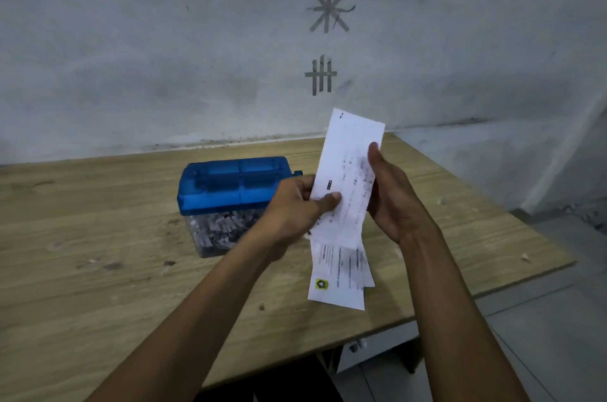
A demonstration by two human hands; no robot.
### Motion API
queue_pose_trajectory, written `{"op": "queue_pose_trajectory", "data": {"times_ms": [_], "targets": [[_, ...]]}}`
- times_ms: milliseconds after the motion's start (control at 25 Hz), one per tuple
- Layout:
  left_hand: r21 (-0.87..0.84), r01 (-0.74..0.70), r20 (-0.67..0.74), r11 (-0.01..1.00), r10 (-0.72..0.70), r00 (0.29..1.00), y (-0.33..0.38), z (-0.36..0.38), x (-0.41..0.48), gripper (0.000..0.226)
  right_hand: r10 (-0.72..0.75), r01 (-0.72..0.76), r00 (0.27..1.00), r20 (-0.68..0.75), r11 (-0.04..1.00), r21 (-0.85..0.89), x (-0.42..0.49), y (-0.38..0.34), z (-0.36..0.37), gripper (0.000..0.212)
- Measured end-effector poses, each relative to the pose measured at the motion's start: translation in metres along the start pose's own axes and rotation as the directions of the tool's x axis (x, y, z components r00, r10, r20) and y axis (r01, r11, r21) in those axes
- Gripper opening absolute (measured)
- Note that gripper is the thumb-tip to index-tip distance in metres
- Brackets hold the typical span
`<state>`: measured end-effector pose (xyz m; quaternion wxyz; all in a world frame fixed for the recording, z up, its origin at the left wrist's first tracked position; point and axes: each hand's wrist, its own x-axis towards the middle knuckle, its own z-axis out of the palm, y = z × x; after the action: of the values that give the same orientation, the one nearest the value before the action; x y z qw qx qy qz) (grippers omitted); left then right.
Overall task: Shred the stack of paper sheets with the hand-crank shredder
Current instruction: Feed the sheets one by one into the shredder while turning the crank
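Observation:
A long folded paper sheet (pixel 348 168) with printed text is held upright above the table, just right of the shredder. My left hand (pixel 299 204) pinches its left edge with the thumb on the front. My right hand (pixel 391 194) grips its right edge, fingers behind the sheet. Below them the stack of paper sheets (pixel 338 276) lies on the table, the top one showing a yellow logo. The hand-crank shredder (pixel 230 188) has a blue top and a clear bin (pixel 213 230) full of paper shreds. Its right end is hidden behind my left hand.
The wooden table (pixel 98 270) ends at a wall behind and at an edge to the right, with tiled floor (pixel 542 336) beyond. Small paper scraps (pixel 525 257) lie near the right edge. Grey tape marks (pixel 328 4) are stuck on the wall.

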<state>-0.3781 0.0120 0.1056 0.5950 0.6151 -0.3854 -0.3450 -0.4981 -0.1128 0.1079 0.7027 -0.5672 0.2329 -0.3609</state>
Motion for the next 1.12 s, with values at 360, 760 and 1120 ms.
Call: {"op": "queue_pose_trajectory", "data": {"times_ms": [360, 760, 1120], "targets": [[0.011, -0.211, -0.300, 0.977, 0.205, 0.932, 0.053, -0.101, 0.017, 0.029, 0.005, 0.020, 0.999, 0.054, 0.886, -0.463, 0.000, 0.032, 0.056, 0.060], [0.041, -0.232, -0.416, 0.972, 0.228, 0.881, 0.032, -0.154, 0.024, 0.027, 0.021, -0.008, 1.000, 0.022, 0.872, -0.490, 0.004, 0.055, 0.081, 0.070], [0.090, -0.262, -0.355, 0.961, 0.276, 0.893, 0.034, -0.144, 0.034, 0.027, 0.064, -0.033, 0.997, 0.046, 0.867, -0.497, 0.004, 0.050, 0.080, 0.078]]}}
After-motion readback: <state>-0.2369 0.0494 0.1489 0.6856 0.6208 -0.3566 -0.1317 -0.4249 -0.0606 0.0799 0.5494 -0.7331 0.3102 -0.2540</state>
